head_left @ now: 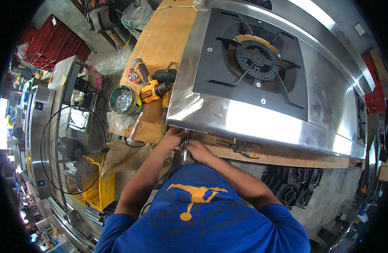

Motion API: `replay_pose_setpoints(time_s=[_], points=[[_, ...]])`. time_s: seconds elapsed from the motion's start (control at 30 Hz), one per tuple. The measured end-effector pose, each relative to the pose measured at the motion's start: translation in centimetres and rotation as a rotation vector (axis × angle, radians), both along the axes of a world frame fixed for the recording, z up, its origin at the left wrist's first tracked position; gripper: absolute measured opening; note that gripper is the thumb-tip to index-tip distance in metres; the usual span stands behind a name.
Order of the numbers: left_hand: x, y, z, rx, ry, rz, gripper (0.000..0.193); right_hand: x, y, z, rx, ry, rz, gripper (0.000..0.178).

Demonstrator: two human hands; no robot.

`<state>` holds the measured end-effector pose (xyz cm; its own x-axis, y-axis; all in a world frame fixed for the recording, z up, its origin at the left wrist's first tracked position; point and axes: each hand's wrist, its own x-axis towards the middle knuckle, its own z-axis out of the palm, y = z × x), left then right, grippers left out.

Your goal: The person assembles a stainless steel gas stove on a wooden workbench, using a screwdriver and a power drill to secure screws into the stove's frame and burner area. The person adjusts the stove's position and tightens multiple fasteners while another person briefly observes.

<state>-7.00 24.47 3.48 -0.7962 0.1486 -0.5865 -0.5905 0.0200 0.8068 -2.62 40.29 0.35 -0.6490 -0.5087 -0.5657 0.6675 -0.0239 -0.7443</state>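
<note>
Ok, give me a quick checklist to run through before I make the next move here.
1. Silver wrench in hand: ok, the right hand holds it.
2. Left hand in place: ok, it is at the near-left corner of the steel stove.
3. Wrench seated on a fastener: cannot tell, the hands hide its upper end.
4. Yellow drill clear of the hands: ok, it lies apart on the wooden tabletop.
5. Hardware tin covered: not ok, it stands open.

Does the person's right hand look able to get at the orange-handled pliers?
Probably yes: the pliers lie uncovered on the table just rightward of the right hand, though it looks busy at a metal tool and might need freeing first.
</note>
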Motion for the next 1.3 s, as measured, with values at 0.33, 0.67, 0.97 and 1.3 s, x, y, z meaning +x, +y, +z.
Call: replay_pose_setpoints(time_s=[0.33,0.67,0.97,1.3], points=[[0.2,0.2,0.4,0.004,-0.03,-0.036,0.032,-0.1,0.7,-0.5,-0.034,-0.056,0.013,0.03],[-0.3,-0.3,-1.0,0.204,-0.191,0.035,0.016,0.0,0.4,-0.2,0.032,-0.022,-0.023,0.027],[1.3,2.1,-2.4,-0.784,0.696,-0.049,0.019,0.4,0.7,0.1,0.16,0.023,-0.014,0.031],[0.7,-0.1,-1.4,-0.576,0.599,-0.142,0.034,-0.2,-0.8,-0.5,0.378,0.24,0.085,0.031]])
